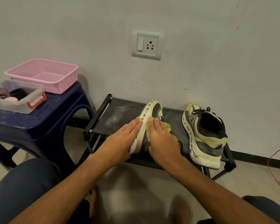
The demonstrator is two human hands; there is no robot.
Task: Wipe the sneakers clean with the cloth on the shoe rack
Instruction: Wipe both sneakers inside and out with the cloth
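So the sneaker being worked on (152,109) was tipped onto its side on the shoe rack (120,117), sole facing left. I'd guess that was to get the side of the upper facing up where a wipe can reach it. The left grip (121,139) was flat against the sole with straight fingers, not wrapped around anything, just bracing the shoe so it wouldn't slide or flop over. The right grip (162,139) lay flat on top with the yellow cloth (168,126) pressed under the fingers onto the dark upper. As far as I could tell it wasn't clutching it, more pushing it down, with a corner of cloth poking out on the far side.

Count-wise: two sneakers, one cloth, one rack. The second sneaker (204,136) sat upright at the right end of the same shelf, well apart from the first, nobody touching it. It looked pretty grubby, so my read was the job was maybe halfway at best. The rack top had pale dusty smears too.

Off to the left there was one dark blue stool (39,123) carrying one pink basket (68,81) and one clear plastic box (14,104) with bits inside.
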